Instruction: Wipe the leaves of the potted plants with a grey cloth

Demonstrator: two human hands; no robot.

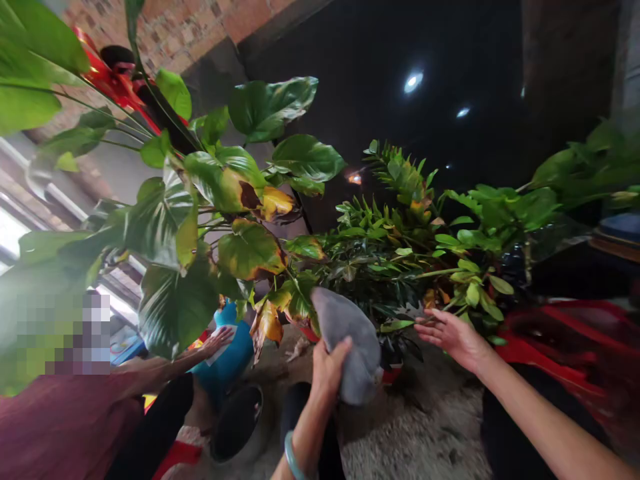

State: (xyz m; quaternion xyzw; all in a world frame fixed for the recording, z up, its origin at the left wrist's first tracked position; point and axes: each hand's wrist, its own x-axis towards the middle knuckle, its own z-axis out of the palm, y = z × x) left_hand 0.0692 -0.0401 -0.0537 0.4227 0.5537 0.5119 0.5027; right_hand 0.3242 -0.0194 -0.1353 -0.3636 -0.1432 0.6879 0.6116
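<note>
My left hand [326, 368] is closed on a grey cloth [350, 340], held up against the lower leaves of a large potted plant [225, 200] with broad green and yellow-brown leaves. My right hand [450, 335] is open, palm up, fingers reaching under thin stems of a smaller bushy plant [400, 247]. A teal bangle [291, 457] sits on my left wrist.
Another person in a maroon top [65, 420] sits at the lower left, one hand [217, 340] with a white cloth on a blue pot [233, 353]. A dark round pot [237, 420] lies near gravelly ground [415, 433]. Red objects [565, 347] lie at right; a brick wall [200, 27] rises above.
</note>
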